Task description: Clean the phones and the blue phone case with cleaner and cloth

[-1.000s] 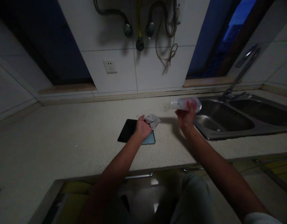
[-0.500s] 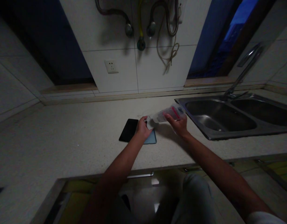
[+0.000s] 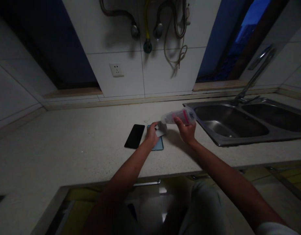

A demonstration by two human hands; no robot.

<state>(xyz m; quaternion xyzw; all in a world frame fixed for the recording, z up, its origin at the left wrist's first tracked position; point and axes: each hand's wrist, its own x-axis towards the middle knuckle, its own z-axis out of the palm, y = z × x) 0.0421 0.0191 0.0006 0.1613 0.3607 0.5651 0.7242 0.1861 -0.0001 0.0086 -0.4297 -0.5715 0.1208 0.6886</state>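
- In the left hand (image 3: 152, 134): a pale grey, crumpled thin cloth (image 3: 161, 129), pinched narrowly between fingers and thumb, with its free part sticking out to the right.
- In the right hand (image 3: 188, 132): a clear, round plastic bottle (image 3: 176, 117) with a pink-red band, gripped around the body, tilted well over, with its narrow end pointing left and slightly down at the cloth. Too blurred to tell whether touching it.
- Under the left hand and the cloth, partly hidden: a light blue, shallow rectangular case (image 3: 159, 144), lying flat about midway between the front and back edges of the pale speckled stone table (image 3: 96, 130).
- Just left of the case, also flat: a black, glossy rectangular phone (image 3: 135, 136), slanted, with its top end towards the table's back edge.
- Set into the table's right part, near the bottle: a stainless-steel double-bowl sink (image 3: 240, 142), with a curved chrome faucet (image 3: 259, 72) at its back rim.
- On the white tiled wall (image 3: 170, 86) beyond the back edge: a white square socket (image 3: 116, 70), a yellow pipe (image 3: 147, 29) between two dark flexible hoses (image 3: 118, 13), and a knotted pale cord (image 3: 181, 56).
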